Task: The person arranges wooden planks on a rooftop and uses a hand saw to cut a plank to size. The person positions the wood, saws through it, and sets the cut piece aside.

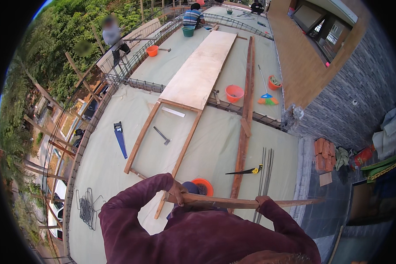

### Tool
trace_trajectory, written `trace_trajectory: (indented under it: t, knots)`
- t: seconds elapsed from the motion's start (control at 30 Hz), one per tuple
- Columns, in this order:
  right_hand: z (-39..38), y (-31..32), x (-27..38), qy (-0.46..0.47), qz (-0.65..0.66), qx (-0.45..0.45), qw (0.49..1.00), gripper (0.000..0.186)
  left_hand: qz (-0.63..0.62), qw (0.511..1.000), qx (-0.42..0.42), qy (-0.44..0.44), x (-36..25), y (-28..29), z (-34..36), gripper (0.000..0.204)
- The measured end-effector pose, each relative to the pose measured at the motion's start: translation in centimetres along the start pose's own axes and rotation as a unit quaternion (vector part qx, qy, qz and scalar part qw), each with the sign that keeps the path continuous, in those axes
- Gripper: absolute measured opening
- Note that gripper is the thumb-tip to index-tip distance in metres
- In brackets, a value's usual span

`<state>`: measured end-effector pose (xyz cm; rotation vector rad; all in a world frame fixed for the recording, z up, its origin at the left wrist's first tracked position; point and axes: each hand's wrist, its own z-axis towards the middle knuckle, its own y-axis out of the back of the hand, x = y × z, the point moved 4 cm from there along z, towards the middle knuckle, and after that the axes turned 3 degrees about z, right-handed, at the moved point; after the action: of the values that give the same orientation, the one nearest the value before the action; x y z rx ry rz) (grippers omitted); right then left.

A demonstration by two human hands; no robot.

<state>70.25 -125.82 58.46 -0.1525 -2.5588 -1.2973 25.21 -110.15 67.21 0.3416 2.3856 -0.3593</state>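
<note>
My left hand (177, 194) and my right hand (263, 201) are both closed around a long wooden beam (224, 201), held crosswise near my body. An orange bucket (201, 181) sits partly behind it, its contents unclear. A rectangular timber frame (148, 123), joined to a long plywood sheet (198, 70), lies ahead, with a hammer (162, 136) and a white strip (173, 111) inside. A blue saw (120, 141) lies left of the frame. A yellow-handled saw (244, 171) rests across long timbers (240, 167) at right, beside several steel rods (264, 176).
A worker (112, 37) stands at back left, another (192, 16) crouches farther back. Rebar cages (141, 83) cross and edge the deck. Buckets (234, 92) and a broom (267, 97) lie ahead right, bent wire (87, 209) left, bricks (323, 154) by the stone wall (347, 101).
</note>
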Motion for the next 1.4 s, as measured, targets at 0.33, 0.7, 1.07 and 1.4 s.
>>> trace_trajectory:
  t: [0.33, 0.7, 1.07, 1.4]
  knots:
    - [-0.4, -16.3, 18.9, 0.145, 0.186, 0.041, 0.971, 0.037, -0.21, 0.972, -0.106, 0.019, 12.3, -19.8, -17.6, 0.084]
    - [-8.2, -19.6, 27.8, 0.149, 0.139, 0.042, 0.978, 0.037, -0.315, 0.831, -0.436, -0.143, 16.5, -34.5, -23.6, 0.101]
    - [-16.3, -15.1, 31.8, 0.106, 0.157, 0.019, 0.982, 0.036, -0.41, 0.602, -0.492, -0.477, 10.5, -42.0, 1.5, 0.157]
    - [-20.6, -19.7, 23.4, 0.276, 0.208, 0.008, 0.939, 0.093, -0.506, 0.424, -0.603, -0.448, 3.8, -47.3, 4.9, 0.049]
